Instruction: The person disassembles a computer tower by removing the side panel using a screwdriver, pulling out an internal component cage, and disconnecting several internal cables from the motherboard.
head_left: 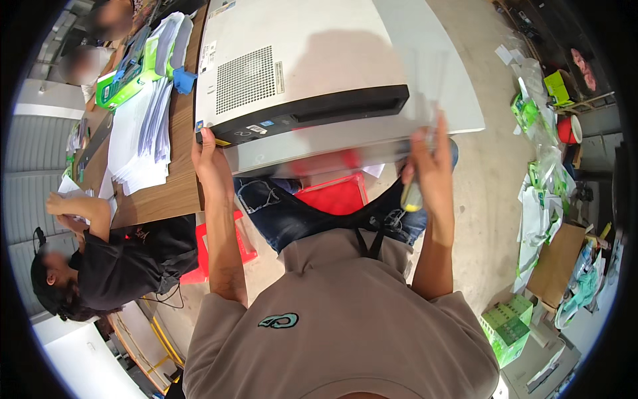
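Touching the front left corner of the white computer case [299, 53], my left grip [211, 159] is partly hidden; I cannot tell how closed it is. The case lies on the pale counter [419, 26], upper centre. Right of centre, my right grip [433, 166] wraps a blurred, yellow-ended tool [412, 197].
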`<state>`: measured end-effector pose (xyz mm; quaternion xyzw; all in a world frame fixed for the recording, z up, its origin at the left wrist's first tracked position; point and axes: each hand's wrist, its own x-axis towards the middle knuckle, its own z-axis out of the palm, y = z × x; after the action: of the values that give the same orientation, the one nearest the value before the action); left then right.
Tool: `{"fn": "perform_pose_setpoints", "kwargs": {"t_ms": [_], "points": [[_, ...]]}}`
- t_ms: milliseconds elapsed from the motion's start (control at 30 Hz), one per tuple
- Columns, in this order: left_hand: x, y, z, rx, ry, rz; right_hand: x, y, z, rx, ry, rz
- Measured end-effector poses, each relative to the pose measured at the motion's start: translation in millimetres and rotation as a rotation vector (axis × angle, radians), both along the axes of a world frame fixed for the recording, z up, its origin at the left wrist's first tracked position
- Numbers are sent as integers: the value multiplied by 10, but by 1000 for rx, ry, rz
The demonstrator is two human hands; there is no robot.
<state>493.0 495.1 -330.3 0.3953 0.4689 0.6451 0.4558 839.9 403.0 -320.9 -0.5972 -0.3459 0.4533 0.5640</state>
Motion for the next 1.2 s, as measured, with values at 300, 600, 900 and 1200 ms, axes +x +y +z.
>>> {"fn": "perform_pose_setpoints", "kwargs": {"t_ms": [300,600,900,1200], "points": [[-59,3,-19,-7,14,-9,-166,-93,-61,4,146,76],[-171,-32,-169,-81,152,87,-25,11,121,31,99,39],[59,-96,0,-50,384,184,-378,403,197,178,-55,14],[62,-154,73,-61,457,175,-471,467,108,220,-105,-129]]}}
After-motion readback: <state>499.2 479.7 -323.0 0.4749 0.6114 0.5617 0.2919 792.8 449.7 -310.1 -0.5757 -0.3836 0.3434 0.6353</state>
